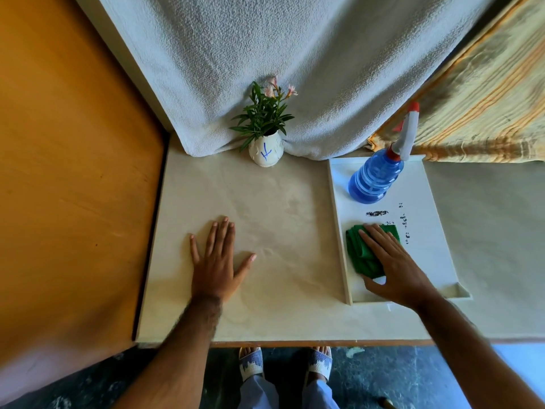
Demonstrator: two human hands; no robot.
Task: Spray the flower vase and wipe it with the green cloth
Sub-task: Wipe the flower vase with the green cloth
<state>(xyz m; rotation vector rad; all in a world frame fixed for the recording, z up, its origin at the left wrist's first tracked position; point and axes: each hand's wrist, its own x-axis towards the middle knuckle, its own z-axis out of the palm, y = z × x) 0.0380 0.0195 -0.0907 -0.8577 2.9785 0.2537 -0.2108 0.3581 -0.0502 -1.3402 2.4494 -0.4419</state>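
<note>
Pale paper covers the table, with a grey textured cloth hung behind it and an orange panel at one side. The person's left hand lies flat and spread on the bare paper, holding nothing. The right hand rests palm-down with fingers extended on the folded green cloth; it covers the cloth but has not closed round it. That cloth lies on a white tray. Just beyond the right fingertips, on the same tray, stands the blue spray bottle, upright and untouched. The flower vase stands well ahead of the left hand, close against the hanging cloth, its plant upright.

Assessment: the task appears to be at its start; neither spraying nor wiping is evident. The next move calls for a hand to take up the bottle and direct its nozzle at the vase.
</note>
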